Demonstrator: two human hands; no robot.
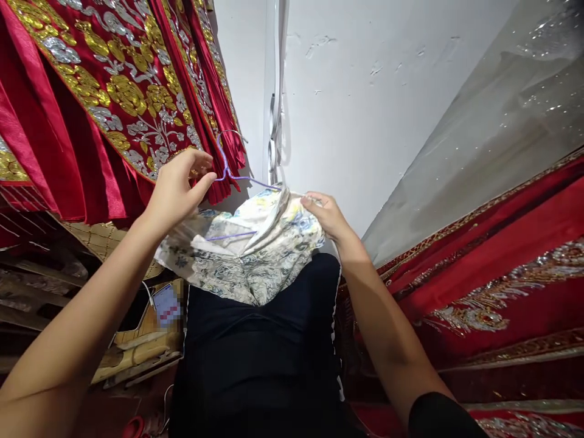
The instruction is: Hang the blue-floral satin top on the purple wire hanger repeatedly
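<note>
A dress with a pale floral top (274, 267) and a black lower part (260, 365) hangs in front of me on a thin purple hanger (227, 174). My left hand (180, 182) is at the hanger's left side, fingers curled and apart, with the thumb tip close to the purple wire. At the right shoulder of the floral top, my right hand (323, 214) pinches the fabric between thumb and fingers. The hanger's hook points up, and its lower bar shows inside the neckline.
Red garments with gold and silver embroidery (132, 91) hang at upper left. Sheer sparkly fabric (456, 152) and a red embroidered garment (515, 267) hang at right. Behind is a white wall (347, 121). A phone (167, 305) lies at lower left near a wooden chair (137, 359).
</note>
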